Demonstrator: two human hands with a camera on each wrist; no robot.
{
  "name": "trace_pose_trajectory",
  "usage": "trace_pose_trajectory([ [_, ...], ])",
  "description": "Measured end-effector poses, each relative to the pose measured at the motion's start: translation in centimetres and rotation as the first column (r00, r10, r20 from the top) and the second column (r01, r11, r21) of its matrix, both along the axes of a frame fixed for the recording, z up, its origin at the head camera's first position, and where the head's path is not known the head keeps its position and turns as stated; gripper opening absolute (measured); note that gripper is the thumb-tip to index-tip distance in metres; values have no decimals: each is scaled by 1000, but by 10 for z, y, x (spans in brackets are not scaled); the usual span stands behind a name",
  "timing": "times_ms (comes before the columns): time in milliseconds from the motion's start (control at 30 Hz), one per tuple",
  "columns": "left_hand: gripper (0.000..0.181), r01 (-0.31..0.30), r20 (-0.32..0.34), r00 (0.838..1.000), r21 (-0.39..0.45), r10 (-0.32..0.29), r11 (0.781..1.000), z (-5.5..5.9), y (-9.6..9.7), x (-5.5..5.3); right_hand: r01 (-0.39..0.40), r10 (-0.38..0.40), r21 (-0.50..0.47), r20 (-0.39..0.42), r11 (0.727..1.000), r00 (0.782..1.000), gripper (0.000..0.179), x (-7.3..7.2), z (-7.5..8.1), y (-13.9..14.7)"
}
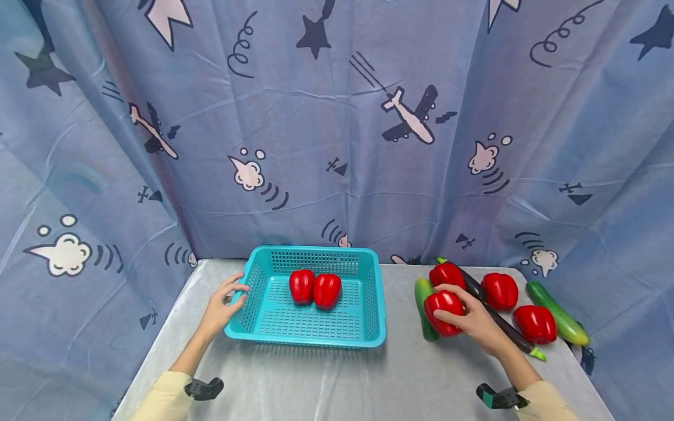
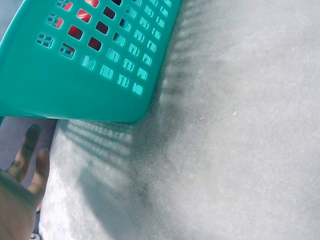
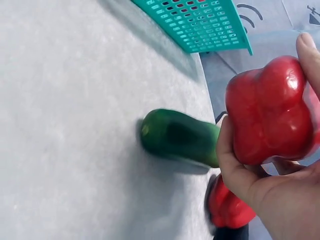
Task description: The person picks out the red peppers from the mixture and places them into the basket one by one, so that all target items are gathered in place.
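My right hand grips a red bell pepper, thumb on one side and fingers on the other. In the right wrist view the pepper is up off the table, with a green cucumber lying behind it. My left hand is at the left rim of a turquoise plastic basket, its fingers spread and slightly bent. From the left wrist, the fingers of that hand show just below the basket's corner. Two red bell peppers lie side by side inside the basket.
Right of the basket, more red bell peppers lie around two dark eggplants. A yellow-green cucumber rests along the table's right edge. Behind the grey-white table hangs a blue patterned curtain.
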State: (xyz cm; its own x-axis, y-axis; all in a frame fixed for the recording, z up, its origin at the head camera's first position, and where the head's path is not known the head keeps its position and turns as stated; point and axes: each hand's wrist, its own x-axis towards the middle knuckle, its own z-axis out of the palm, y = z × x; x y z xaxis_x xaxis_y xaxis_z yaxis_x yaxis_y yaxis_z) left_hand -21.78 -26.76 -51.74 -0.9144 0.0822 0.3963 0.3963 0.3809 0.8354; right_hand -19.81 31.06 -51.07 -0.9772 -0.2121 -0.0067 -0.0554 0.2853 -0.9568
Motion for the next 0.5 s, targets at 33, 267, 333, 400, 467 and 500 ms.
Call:
trace_pose_trajectory([
  [33, 17, 0, 0, 1000, 2, 0, 1000, 0, 0, 0, 0, 0, -8, -1, 1000, 1000, 66, -1, 1, -1],
  [267, 17, 17, 10, 1000, 36, -17, 999, 0, 1, 0, -8, 8, 2, 16, 1000, 1000, 85, -11, 11, -10],
  [333, 17, 19, 16, 1000, 41, -20, 999, 0, 1, 0, -19, 19, 9, 11, 1000, 1000, 91, -14, 13, -12],
  [400, 17, 19, 21, 1000, 45, -20, 999, -1, 1, 0, -32, 32, 10, -1, 999, 999, 96, -17, 15, -16],
  [467, 18, 17, 21, 1000, 45, -18, 999, -1, 1, 0, -41, 41, 2, -16, 999, 999, 98, -20, 15, -19],
  [500, 18, 18, 19, 1000, 43, -18, 999, 0, 1, 0, -43, 43, -3, -22, 999, 999, 99, -21, 16, -21],
])
